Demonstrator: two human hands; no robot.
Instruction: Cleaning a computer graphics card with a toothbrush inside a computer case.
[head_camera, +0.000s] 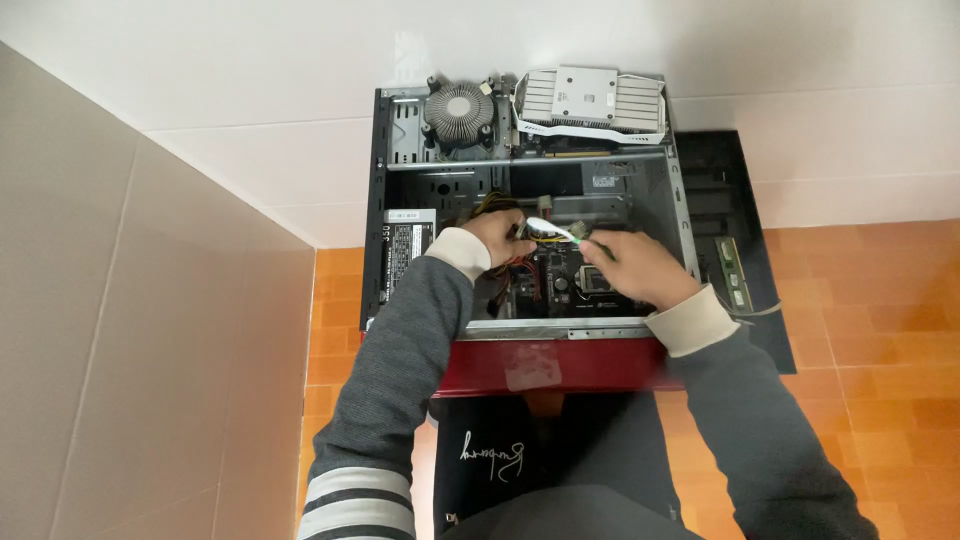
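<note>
An open desktop computer case (380, 200) lies on its side with its motherboard (548, 285) exposed. My left hand (497, 236) reaches into the case and grips a bundle of cables with a white connector (548, 229). My right hand (637, 266) is over the motherboard, its fingertips at the same connector end. Both hands meet near the middle of the case. Part of the board is hidden under my hands.
A round finned cooler (459, 108) and a white graphics card (592, 102) rest on the case's far end. The power supply (408, 240) sits at the left inside. A memory stick (733, 270) lies on a black panel (745, 190) right of the case. Walls stand close at left and behind.
</note>
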